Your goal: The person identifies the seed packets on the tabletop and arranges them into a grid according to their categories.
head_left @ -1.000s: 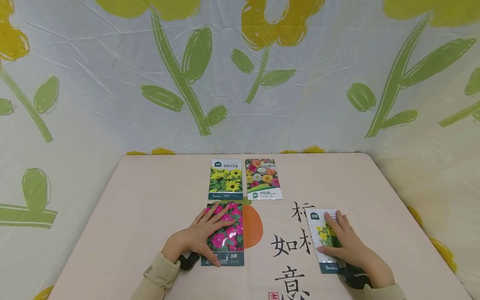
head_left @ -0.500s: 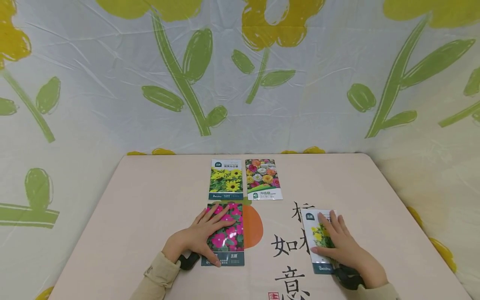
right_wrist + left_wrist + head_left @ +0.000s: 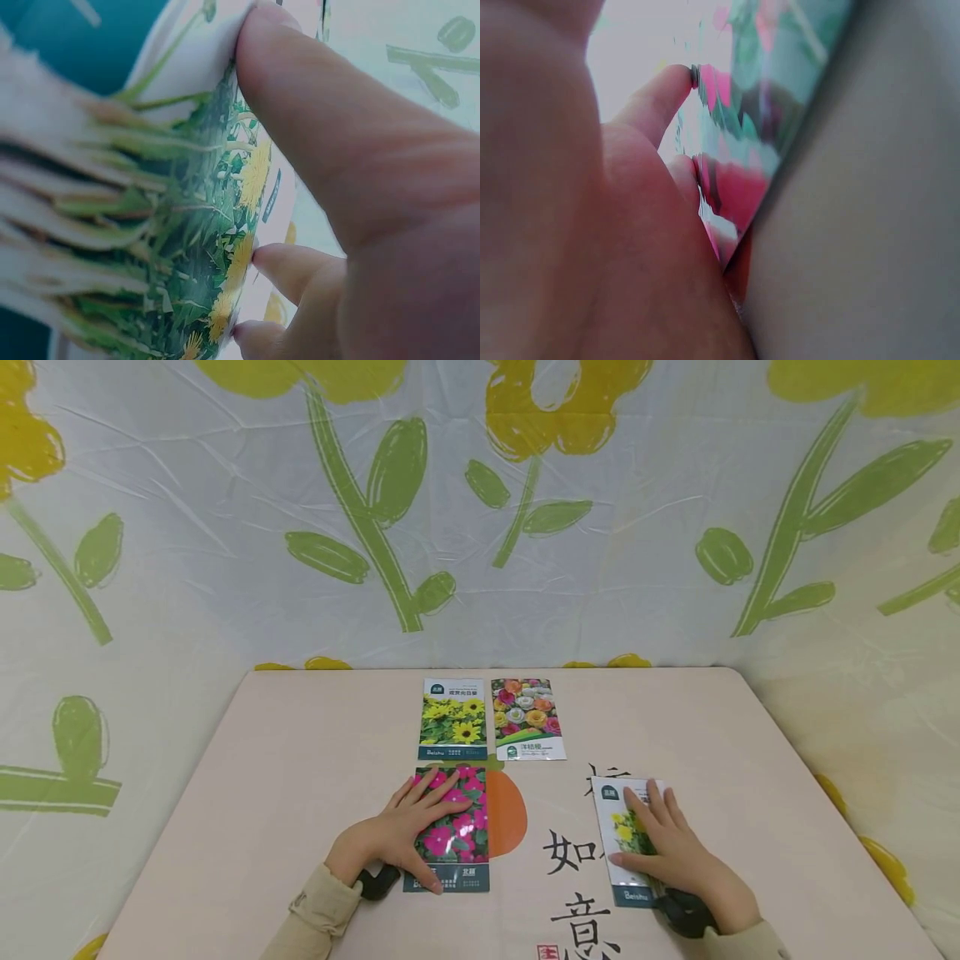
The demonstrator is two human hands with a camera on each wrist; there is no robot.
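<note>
My left hand (image 3: 405,831) lies with spread fingers on a seed packet with pink flowers (image 3: 468,827), left of the table's middle. In the left wrist view its fingertips touch the glossy pink-flower packet (image 3: 735,180). To the right, my right hand (image 3: 675,852) rests on a white seed packet with yellow flowers (image 3: 618,810), fingers extended and thumb apart. The right wrist view shows fingertips pressing the surface of the yellow-flower packet (image 3: 180,247), which is printed with leaves and stems. Both hands cover part of their packets.
Behind the left hand lie a yellow sunflower seed packet (image 3: 452,718) and a packet with multicoloured blooms (image 3: 528,718), side by side. The pale pink tablecloth (image 3: 315,735) bears black characters and an orange fruit print. A flower-patterned curtain (image 3: 585,602) surrounds the table.
My right hand has slid leftward across the table with the yellow-flower packet beneath it, covering more of the black characters. The left hand and the other packets stay in place.
</note>
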